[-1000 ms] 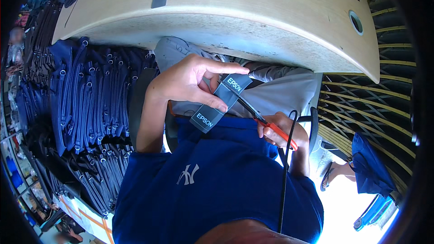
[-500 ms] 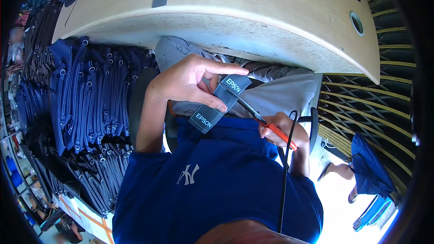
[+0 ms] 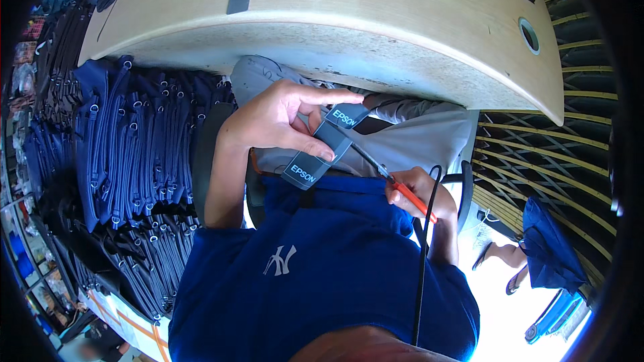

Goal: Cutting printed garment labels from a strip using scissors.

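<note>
Strip [image 3: 337, 139] pinched in the left grip [image 3: 282, 119] now seems more bent beside scissors [image 3: 410, 199] the right grip [image 3: 422, 188] holds.

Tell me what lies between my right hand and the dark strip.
The scissor blades: in the head view they run from your right hand to the strip.
</note>
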Demonstrator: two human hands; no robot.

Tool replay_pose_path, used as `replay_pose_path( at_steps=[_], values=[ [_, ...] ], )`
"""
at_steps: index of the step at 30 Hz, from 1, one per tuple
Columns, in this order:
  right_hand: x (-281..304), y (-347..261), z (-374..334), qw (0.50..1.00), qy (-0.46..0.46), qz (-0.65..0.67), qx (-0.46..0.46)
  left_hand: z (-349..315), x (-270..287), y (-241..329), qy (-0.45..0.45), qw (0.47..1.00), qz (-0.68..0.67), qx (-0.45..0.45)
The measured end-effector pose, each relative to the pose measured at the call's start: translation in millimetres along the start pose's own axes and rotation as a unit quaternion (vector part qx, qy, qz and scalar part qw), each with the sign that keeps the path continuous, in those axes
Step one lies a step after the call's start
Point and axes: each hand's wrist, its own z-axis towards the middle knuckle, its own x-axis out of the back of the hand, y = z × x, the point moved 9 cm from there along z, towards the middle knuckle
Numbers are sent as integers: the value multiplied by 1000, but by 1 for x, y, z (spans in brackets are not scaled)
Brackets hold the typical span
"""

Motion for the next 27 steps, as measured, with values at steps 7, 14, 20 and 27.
replay_pose_path(
  at_steps=[7, 14, 20, 27],
  values=[
    [-7, 5, -12, 998, -13, 58, 23, -4, 6, 10, 47, 994, -87, -39],
    [-3, 7, -14, 972, 145, 143, 115, 0, -4, 15, 74, 981, -171, -50],
    [19, -27, 6, 902, 294, 237, 208, 2, -27, 4, 50, 982, -172, -63],
    [33, -50, 14, 870, 365, 284, 172, 4, -39, 4, 64, 988, -127, -58]
  ],
)
